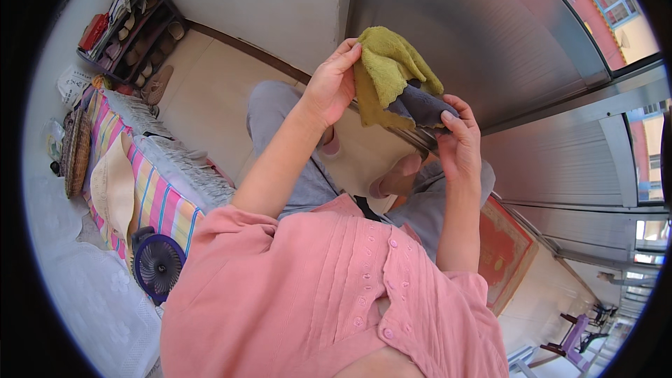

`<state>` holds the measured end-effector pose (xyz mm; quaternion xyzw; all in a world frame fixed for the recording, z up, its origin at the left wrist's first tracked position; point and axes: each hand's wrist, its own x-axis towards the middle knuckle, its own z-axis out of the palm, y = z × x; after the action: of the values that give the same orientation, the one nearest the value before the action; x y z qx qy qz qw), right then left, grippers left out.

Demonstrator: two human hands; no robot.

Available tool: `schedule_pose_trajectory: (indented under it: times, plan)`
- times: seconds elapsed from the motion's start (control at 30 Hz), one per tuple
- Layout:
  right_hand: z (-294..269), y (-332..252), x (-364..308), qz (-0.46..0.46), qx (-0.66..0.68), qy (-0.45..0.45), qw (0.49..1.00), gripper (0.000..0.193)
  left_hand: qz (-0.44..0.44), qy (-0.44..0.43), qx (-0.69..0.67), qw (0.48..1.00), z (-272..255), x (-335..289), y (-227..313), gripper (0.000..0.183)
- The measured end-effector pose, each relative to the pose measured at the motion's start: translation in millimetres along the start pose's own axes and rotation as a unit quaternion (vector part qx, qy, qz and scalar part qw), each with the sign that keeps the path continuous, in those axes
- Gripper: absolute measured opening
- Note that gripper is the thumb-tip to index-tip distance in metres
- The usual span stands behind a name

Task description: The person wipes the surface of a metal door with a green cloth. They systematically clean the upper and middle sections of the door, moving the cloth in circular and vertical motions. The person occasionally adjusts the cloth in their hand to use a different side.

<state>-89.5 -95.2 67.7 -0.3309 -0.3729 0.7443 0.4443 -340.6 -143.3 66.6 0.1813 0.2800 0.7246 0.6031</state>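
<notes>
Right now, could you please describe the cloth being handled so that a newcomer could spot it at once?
Start at the big metal door ahead. In front of it, the left hand and right hand hold up the cloth. It is fluffy, olive-yellow on one face and grey on the other, the only two-coloured fabric raised off the floor.

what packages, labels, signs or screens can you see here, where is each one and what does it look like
Red panel: leans against the wall low at right, beside the person's right arm; rectangular, red with a gold ornamental border and gold figures.
White printed sheet or bag: on the floor at upper left, below the shoe rack; pale with dark print, too small to tell more.
No screens in view.
</notes>
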Motion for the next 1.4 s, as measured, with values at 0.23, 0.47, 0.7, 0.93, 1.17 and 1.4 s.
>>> schedule_pose_trajectory:
  times: [0.23, 0.47, 0.7, 0.93, 1.17, 1.4]
  plan:
    - [-24, -1, -3, -0.051, 0.001, 0.001, 0.999, 0.022, -0.055, -0.003, 0.021, 0.998, -14, 6, -26, 0.041]
    - [2, -25, -16, -0.077, -0.078, -0.059, 0.992, 0.023, -0.144, -0.040, 0.399, 0.905, -35, -1, -98, 0.053]
    - [-42, -55, -16, -0.162, -0.034, -0.025, 0.986, 0.022, -0.140, 0.112, 0.198, 0.964, -65, 0, -71, 0.032]
    - [-81, -15, -16, -0.124, -0.328, 0.044, 0.935, 0.013, -0.057, -0.036, 0.172, 0.983, 19, 7, -8, 0.029]
    - [-98, -30, 2, -0.188, -0.107, 0.080, 0.973, 0.007, -0.005, -0.099, 0.460, 0.882, 17, 21, 20, 0.026]
    - [-90, -53, 30, -0.130, 0.192, -0.183, 0.955, 0.024, -0.151, -0.174, 0.159, 0.960, 39, 13, 33, 0.032]
